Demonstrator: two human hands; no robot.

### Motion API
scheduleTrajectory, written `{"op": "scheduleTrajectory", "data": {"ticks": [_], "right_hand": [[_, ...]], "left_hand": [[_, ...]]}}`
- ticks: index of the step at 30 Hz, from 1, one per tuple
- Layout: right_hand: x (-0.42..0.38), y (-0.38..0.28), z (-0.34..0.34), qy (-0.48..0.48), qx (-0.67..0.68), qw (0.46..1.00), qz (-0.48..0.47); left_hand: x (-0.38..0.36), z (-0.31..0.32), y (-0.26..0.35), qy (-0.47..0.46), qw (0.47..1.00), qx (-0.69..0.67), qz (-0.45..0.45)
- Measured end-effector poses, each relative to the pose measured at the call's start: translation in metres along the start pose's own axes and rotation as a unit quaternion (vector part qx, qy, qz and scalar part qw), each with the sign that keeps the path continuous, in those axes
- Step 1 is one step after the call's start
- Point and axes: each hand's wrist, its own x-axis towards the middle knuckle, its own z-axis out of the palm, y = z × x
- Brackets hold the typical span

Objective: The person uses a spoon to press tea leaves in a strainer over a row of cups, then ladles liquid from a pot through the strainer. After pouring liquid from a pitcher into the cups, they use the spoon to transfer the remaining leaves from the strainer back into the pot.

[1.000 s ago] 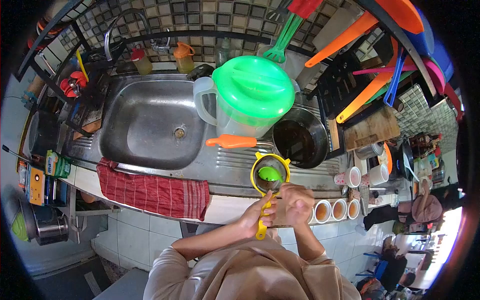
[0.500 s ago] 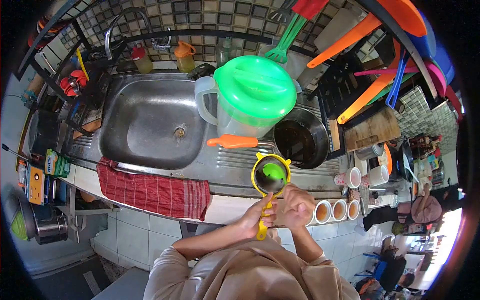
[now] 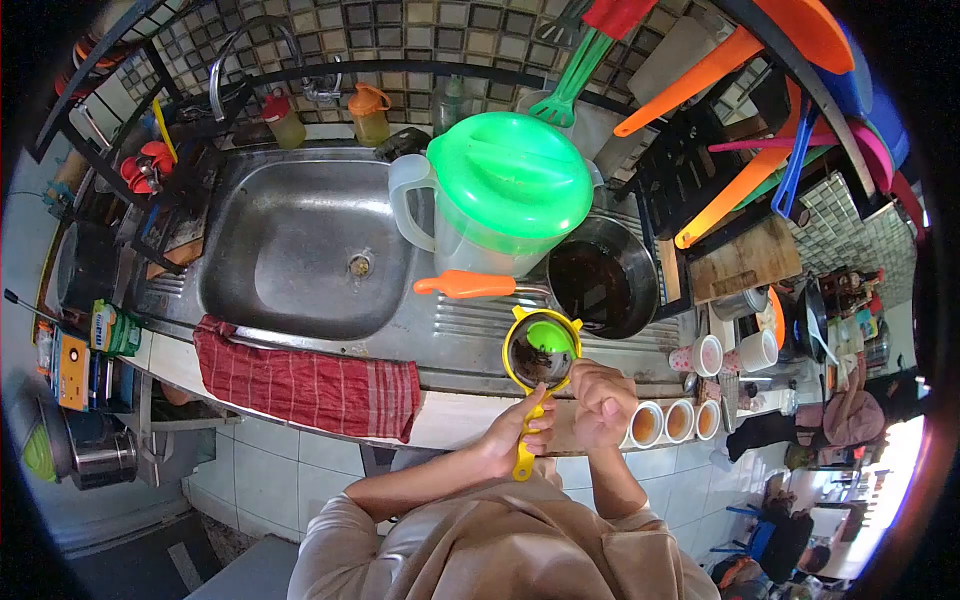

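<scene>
My left hand (image 3: 517, 437) is closed round the handle of a yellow strainer (image 3: 526, 455), held over the front edge of the counter. Dark wet bits, like tea leaves, lie in its mesh. A rounded bright green piece, which looks like the bowl of a green spoon (image 3: 550, 336), rests inside the strainer. My right hand (image 3: 603, 403) is a fist at the strainer's right rim, seemingly round the spoon's handle, which is hidden. Just right of that hand stand several white cups (image 3: 647, 424) of brown drink. Behind the strainer is a metal pan (image 3: 652, 285) of dark liquid with an orange handle (image 3: 465, 284).
A clear pitcher with a green lid (image 3: 510, 175) stands behind the pan handle. The steel sink (image 3: 300, 310) is to the left, with a red cloth (image 3: 305, 380) over the counter edge. Orange utensils (image 3: 690, 80) hang at upper right. People are far right.
My right hand has shifted slightly right and up. The green spoon has moved a little inside the strainer, and dark bits now show on it. My left hand keeps its place.
</scene>
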Motion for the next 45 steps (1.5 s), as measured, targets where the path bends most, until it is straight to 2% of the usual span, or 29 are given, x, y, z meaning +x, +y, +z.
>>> {"op": "scheduleTrajectory", "data": {"ticks": [2, 4, 5, 7, 9, 11, 18, 20, 21, 23, 25, 27, 29, 31, 34, 39, 41, 45], "right_hand": [[0.002, 0.004, 0.001, -0.008, -0.006, 1.0, -0.03], [0.003, 0.011, 0.001, -0.125, -0.048, 0.989, -0.066], [0.001, 0.013, -0.001, -0.125, -0.047, 0.989, -0.066], [-0.005, 0.016, -0.008, -0.241, 0.018, 0.969, -0.041], [-0.007, 0.014, -0.012, -0.272, 0.023, 0.961, -0.046], [-0.006, 0.006, -0.012, -0.238, 0.01, 0.971, -0.036], [-0.006, -0.017, -0.012, -0.196, 0.006, 0.981, 0.008], [-0.014, -0.013, -0.003, -0.112, -0.029, 0.993, 0.0], [-0.015, -0.009, -0.008, -0.112, -0.029, 0.993, 0.0], [-0.013, 0.0, -0.02, -0.215, -0.032, 0.976, 0.024], [-0.007, -0.002, -0.014, -0.196, -0.013, 0.98, 0.009], [-0.005, -0.006, -0.009, -0.094, -0.073, 0.993, 0.011], [-0.005, -0.01, -0.007, -0.071, -0.058, 0.995, 0.028], [0.0, -0.016, 0.0, -0.028, -0.006, 0.997, 0.065], [0.0, -0.01, 0.003, -0.021, 0.029, 0.994, 0.1], [0.0, -0.001, -0.003, 0.036, 0.051, 0.992, 0.114], [0.001, 0.002, -0.012, 0.076, 0.11, 0.974, 0.18], [0.012, 0.01, -0.01, 0.089, 0.104, 0.965, 0.223]], "left_hand": [[-0.001, 0.002, 0.001, 0.018, 1.0, -0.002, -0.003], [0.001, 0.0, -0.001, 0.038, 0.999, -0.002, -0.005], [0.002, -0.001, -0.002, 0.057, 0.998, -0.001, -0.006], [0.003, 0.0, -0.002, 0.059, 0.998, 0.0, 0.007], [0.004, -0.002, -0.003, 0.061, 0.998, -0.001, 0.018], [0.005, -0.006, -0.003, 0.034, 0.999, 0.006, 0.008], [0.001, 0.003, 0.001, 0.051, 0.999, 0.007, -0.006], [0.003, 0.001, -0.001, 0.061, 0.998, -0.012, -0.016], [0.003, 0.002, -0.001, 0.061, 0.998, -0.011, -0.016], [0.001, 0.003, 0.0, 0.059, 0.998, 0.002, -0.004], [0.002, 0.001, 0.0, 0.053, 0.999, 0.0, -0.006], [0.002, 0.0, 0.001, 0.045, 0.999, -0.001, -0.008], [0.001, 0.0, 0.002, 0.002, 1.0, 0.002, -0.003], [0.002, -0.001, 0.001, 0.012, 1.0, 0.0, -0.006], [0.002, 0.0, 0.0, 0.019, 1.0, -0.003, -0.008], [0.001, -0.002, 0.002, 0.003, 1.0, 0.005, -0.013], [0.001, 0.0, 0.002, 0.005, 1.0, 0.004, -0.014], [0.001, -0.002, 0.003, 0.005, 1.0, 0.002, -0.023]]}}
